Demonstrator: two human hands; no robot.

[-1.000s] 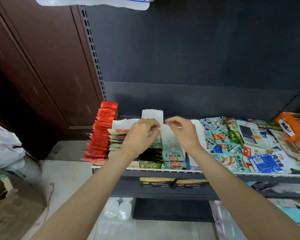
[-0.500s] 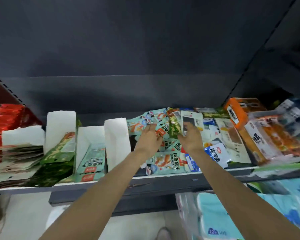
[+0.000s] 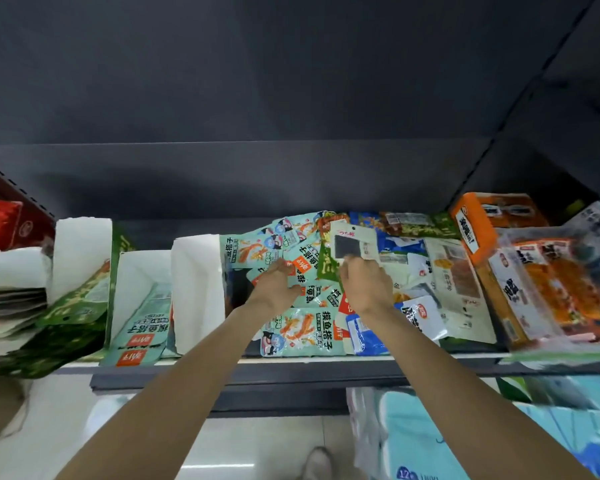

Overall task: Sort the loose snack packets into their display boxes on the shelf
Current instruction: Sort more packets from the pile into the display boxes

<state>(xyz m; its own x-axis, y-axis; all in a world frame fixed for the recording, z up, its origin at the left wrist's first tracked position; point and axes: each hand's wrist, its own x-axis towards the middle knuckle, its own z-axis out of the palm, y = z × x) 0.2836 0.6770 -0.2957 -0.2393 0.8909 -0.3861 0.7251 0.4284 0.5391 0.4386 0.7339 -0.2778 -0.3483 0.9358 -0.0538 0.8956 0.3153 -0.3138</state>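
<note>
Dark shelf (image 3: pixel 243 370); my left hand (image 3: pixel 274 285) flat on teal packets (image 3: pixel 293 332), right hand (image 3: pixel 366 284) pinches white packet (image 3: pixel 352 240), long axis toward 12; boxes (image 3: pixel 194 285) at 9, left nearer.

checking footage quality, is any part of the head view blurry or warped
Head view: right edge smears, the orange box and tray packs blurred; the mint packets near the left hand and right hand stay readable; the shelf edge bows from wide-angle distortion.
</note>
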